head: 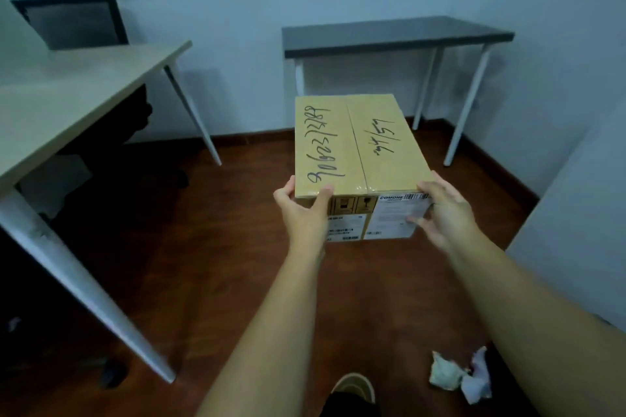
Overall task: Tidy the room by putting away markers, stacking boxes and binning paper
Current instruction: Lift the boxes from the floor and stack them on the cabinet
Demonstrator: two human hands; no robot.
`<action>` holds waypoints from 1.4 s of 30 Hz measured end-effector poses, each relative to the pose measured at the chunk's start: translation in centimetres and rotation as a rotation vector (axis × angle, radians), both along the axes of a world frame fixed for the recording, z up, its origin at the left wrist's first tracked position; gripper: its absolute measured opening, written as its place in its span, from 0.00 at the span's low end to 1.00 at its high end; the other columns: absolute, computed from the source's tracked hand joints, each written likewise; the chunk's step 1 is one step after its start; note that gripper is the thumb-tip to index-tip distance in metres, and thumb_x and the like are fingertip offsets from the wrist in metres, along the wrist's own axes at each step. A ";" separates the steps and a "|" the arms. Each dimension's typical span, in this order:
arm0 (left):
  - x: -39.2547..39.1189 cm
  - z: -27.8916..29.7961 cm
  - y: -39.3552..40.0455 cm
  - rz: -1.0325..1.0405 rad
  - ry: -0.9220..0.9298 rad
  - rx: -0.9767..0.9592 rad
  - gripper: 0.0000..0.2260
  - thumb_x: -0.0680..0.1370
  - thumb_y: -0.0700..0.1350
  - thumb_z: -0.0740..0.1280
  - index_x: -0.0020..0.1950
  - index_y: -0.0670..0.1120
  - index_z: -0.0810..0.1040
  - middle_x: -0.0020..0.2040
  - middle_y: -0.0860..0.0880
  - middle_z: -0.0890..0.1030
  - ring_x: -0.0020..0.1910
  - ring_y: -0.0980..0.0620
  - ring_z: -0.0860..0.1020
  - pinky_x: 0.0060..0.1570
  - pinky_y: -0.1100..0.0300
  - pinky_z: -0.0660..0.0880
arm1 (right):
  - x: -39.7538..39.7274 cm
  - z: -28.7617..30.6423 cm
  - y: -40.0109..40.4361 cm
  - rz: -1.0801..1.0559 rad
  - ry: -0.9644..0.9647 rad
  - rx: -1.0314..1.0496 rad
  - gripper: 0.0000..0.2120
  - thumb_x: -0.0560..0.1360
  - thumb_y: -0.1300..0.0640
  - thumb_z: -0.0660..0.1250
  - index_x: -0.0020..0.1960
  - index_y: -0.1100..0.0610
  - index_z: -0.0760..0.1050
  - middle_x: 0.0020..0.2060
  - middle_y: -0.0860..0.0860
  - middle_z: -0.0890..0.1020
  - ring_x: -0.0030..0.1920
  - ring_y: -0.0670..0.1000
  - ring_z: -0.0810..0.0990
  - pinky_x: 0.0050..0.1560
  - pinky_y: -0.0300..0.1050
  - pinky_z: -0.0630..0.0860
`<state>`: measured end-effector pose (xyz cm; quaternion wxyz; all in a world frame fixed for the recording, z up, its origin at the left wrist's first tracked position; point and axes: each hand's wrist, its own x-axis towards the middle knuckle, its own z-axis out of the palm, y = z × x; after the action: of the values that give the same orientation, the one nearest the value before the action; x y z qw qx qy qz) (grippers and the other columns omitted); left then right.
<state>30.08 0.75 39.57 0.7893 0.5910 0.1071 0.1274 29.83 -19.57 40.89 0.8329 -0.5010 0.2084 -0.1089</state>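
Note:
A taped brown cardboard box (355, 145) with black handwriting on its top and white labels on its near side is held up in front of me, above the wooden floor. My left hand (305, 210) grips its near left corner, thumb on the top edge. At the near right corner my right hand (443, 213) clasps it, fingers across the label. Crumpled white paper (457, 377) lies on the floor at the lower right, near my shoe.
A beige desk (67, 101) with white legs stands at the left, a black chair (71, 22) behind it. A dark-topped table (393, 35) stands against the far wall. A white surface (576, 220) rises at the right. Open floor (210, 247) lies between them.

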 end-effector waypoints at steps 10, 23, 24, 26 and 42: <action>0.0 17.7 -17.5 -0.324 -0.373 -0.041 0.27 0.73 0.44 0.74 0.66 0.54 0.64 0.60 0.53 0.77 0.57 0.55 0.79 0.57 0.50 0.78 | -6.8 17.5 -16.0 -0.320 -0.366 0.014 0.21 0.74 0.64 0.68 0.64 0.50 0.75 0.49 0.50 0.81 0.50 0.49 0.77 0.60 0.63 0.72; -8.9 30.0 -35.9 -0.757 -0.659 -0.245 0.23 0.71 0.47 0.75 0.59 0.60 0.66 0.63 0.52 0.76 0.60 0.54 0.78 0.55 0.52 0.80 | -24.9 30.0 -29.2 -0.689 -0.639 -0.226 0.18 0.72 0.64 0.70 0.56 0.45 0.79 0.61 0.51 0.80 0.63 0.52 0.75 0.59 0.63 0.74; -9.9 30.6 -37.1 -0.780 -0.674 -0.259 0.24 0.70 0.49 0.75 0.59 0.59 0.66 0.64 0.52 0.75 0.60 0.54 0.77 0.58 0.51 0.78 | -26.5 30.5 -29.8 -0.723 -0.650 -0.240 0.17 0.72 0.64 0.70 0.55 0.45 0.79 0.60 0.50 0.80 0.63 0.52 0.75 0.59 0.62 0.75; -12.1 31.6 -39.3 -0.835 -0.704 -0.285 0.26 0.67 0.52 0.76 0.60 0.59 0.66 0.64 0.53 0.75 0.60 0.56 0.78 0.57 0.51 0.79 | -29.5 31.5 -30.7 -0.795 -0.672 -0.267 0.17 0.72 0.64 0.71 0.54 0.45 0.79 0.60 0.50 0.80 0.61 0.51 0.76 0.56 0.60 0.78; -25.6 36.1 -53.3 -1.233 -0.751 -0.312 0.24 0.65 0.53 0.75 0.55 0.63 0.67 0.60 0.55 0.76 0.56 0.56 0.78 0.53 0.52 0.80 | -47.4 34.6 -35.9 -1.242 -0.700 -0.544 0.23 0.71 0.62 0.71 0.64 0.47 0.76 0.49 0.43 0.83 0.48 0.43 0.81 0.53 0.54 0.78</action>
<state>4.51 -52.59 75.70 0.7760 0.3414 -0.5050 -0.1624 -17.53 -55.50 75.46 0.4834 -0.4156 0.1417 -0.7573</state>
